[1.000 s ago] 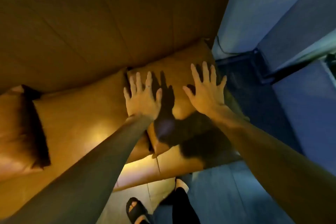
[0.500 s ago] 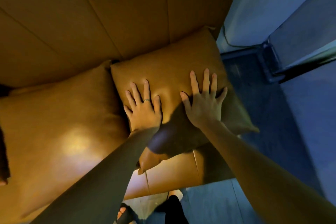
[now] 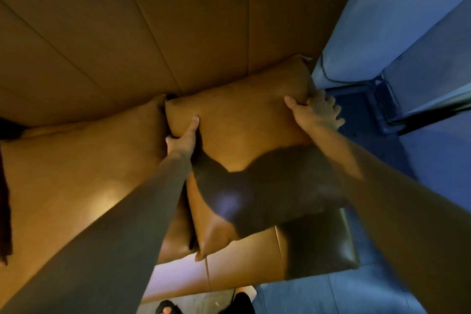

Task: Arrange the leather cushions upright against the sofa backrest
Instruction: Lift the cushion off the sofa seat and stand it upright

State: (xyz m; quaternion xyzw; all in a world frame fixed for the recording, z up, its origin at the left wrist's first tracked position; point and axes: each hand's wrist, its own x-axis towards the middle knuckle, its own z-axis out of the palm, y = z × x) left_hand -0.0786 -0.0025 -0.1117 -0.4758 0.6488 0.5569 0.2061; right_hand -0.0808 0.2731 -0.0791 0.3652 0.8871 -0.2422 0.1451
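Tan leather sofa (image 3: 242,266) against paneled backrest (image 3: 153,20), bluish floor (image 3: 433,160) alongside

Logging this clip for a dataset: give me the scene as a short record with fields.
setting: tan leather sofa, wood-panel wall behind
right cushion: gripped at both side edges, leaning toward the backrest
left cushion: beside it, touching, not held
left hand: grips the right cushion's left edge
right hand: grips its right edge
floor: blue, right of the sofa

Bare forearms without sleeves; black sandal (image 3: 167,309) and dark trouser leg (image 3: 242,303) below
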